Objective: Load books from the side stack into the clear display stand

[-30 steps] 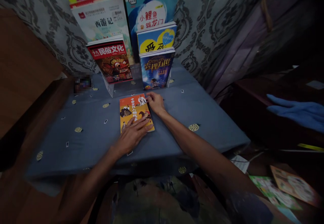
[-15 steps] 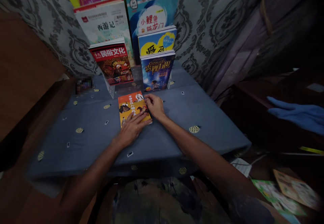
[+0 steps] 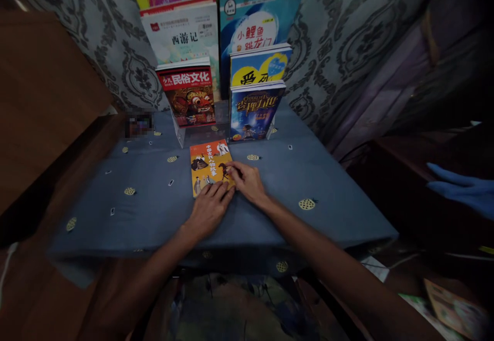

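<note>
An orange and yellow book (image 3: 201, 165) lies flat on the table, its cover facing up with a horse and several figures. My left hand (image 3: 210, 208) rests along the book's lower edge, fingers stretched out over the bottom of the cover. At the right edge, my right hand (image 3: 249, 182) has its fingers bent and its thumb and forefinger closed on the book's side. The fingertips of both hands come near each other at the lower right corner.
Behind the book stands a clear rack (image 3: 181, 136) holding several upright books, among them a red book (image 3: 191, 96) and a dark blue book (image 3: 254, 112). A blue-grey cloth (image 3: 150, 217) covers the table. A blue glove (image 3: 463, 184) is at the far right.
My right hand has slid down the book's right edge toward me. My left hand has drawn back toward the lower edge, uncovering more of the cover. The view has shifted slightly left.
</note>
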Available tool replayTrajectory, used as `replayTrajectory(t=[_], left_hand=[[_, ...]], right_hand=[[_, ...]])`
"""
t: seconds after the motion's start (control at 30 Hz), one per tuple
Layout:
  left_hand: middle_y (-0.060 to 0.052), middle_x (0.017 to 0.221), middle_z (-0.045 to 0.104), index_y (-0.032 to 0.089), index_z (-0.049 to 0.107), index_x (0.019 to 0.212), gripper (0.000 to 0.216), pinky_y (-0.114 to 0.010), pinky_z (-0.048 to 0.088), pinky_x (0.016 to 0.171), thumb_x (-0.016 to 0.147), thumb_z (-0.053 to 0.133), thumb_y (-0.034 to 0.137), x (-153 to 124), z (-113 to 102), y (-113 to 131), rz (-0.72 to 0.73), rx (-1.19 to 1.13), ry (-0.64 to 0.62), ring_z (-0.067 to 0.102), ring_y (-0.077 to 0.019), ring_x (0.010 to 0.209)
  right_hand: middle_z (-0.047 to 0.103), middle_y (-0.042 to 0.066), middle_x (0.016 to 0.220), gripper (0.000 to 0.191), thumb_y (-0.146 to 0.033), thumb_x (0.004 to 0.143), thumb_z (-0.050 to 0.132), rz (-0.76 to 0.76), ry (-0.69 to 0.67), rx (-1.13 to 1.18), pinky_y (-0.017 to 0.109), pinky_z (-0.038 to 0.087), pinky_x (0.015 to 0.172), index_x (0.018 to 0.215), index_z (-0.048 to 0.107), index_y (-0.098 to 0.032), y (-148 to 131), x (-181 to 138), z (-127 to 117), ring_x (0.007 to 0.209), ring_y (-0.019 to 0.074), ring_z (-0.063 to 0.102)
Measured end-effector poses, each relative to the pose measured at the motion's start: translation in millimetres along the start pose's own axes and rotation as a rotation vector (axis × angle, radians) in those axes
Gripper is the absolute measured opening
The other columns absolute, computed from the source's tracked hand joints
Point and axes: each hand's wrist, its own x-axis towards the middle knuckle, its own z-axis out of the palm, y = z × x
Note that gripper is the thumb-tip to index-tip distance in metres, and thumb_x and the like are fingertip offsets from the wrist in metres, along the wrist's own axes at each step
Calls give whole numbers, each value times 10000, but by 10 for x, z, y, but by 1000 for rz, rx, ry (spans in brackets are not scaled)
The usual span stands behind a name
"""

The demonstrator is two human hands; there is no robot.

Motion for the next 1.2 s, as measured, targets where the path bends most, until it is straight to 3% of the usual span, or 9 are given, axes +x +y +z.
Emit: replayTrajectory(t=[0.23, 0.37, 0.47, 0.57, 0.67, 0.77, 1.0, 1.13, 1.2], left_hand=[[-126, 1408, 617, 154, 565, 1395, 456, -422, 465, 1048, 956, 456, 91, -346, -13, -118, -110, -49, 29, 564, -266, 1297], [-114, 1389, 638, 173, 594, 1368, 488, -417, 480, 1028, 916, 464, 47, -530, -32, -170, -196, -45, 69, 581, -269, 1286], [-120, 1372, 649, 165, 611, 1344, 471, -410, 484, 1034, 913, 460, 46, -597, -23, -173, -225, -60, 99, 592, -261, 1278], [-134, 1338, 666, 155, 629, 1310, 436, -410, 496, 1028, 918, 464, 58, -611, -6, -165, -236, -82, 113, 599, -257, 1270], [-130, 1335, 669, 159, 633, 1302, 434, -398, 510, 1016, 917, 459, 61, -608, 3, -163, -239, -82, 110, 605, -250, 1263], [-122, 1368, 652, 164, 602, 1351, 475, -380, 525, 997, 914, 451, 55, -611, 7, -165, -247, -76, 96, 603, -243, 1269], [-108, 1369, 651, 187, 590, 1368, 474, -384, 537, 995, 932, 445, 70, -618, 13, -170, -261, -137, 118, 607, -235, 1257], [-85, 1333, 672, 229, 623, 1326, 401, -384, 543, 988, 972, 457, 140, -565, -36, -229, -293, -204, 147, 632, -226, 1212], [-82, 1327, 675, 225, 630, 1310, 353, -388, 548, 977, 999, 464, 205, -504, -62, -300, -301, -239, 141, 636, -230, 1203]], right_hand=[[787, 66, 1020, 306, -215, 950, 471, -76, -33, -30, 354, 577, 838, 1125, 722, -227, -13, -81, 19, 902, 224, 741], [776, 103, 1049, 295, -200, 955, 474, -247, -35, -125, 393, 576, 891, 1118, 720, -203, -111, -165, 82, 979, 243, 725], [766, 131, 1101, 335, -182, 975, 447, -413, -164, -192, 414, 568, 957, 1205, 689, -166, -240, -300, 177, 1050, 244, 710], [672, 160, 1336, 421, -168, 985, 433, -508, -315, -259, 439, 503, 1095, 1375, 584, -126, -319, -441, 264, 1281, 243, 609], [543, 160, 1495, 498, -198, 993, 449, -518, -392, -319, 481, 427, 1176, 1486, 468, -130, -315, -525, 265, 1436, 249, 451], [508, 154, 1524, 539, -210, 996, 460, -491, -405, -325, 506, 415, 1183, 1531, 406, -160, -264, -563, 183, 1466, 247, 399], [585, 159, 1448, 468, -209, 999, 472, -431, -327, -322, 539, 444, 1153, 1464, 515, -172, -111, -597, 28, 1410, 273, 483], [672, 121, 1347, 415, -240, 987, 513, -405, -281, -239, 545, 528, 1069, 1394, 596, -249, -368, -525, -137, 1295, 277, 605], [687, 53, 1334, 448, -239, 1001, 483, -405, -269, -130, 466, 596, 997, 1435, 545, -332, -645, -558, -294, 1219, 226, 662]])
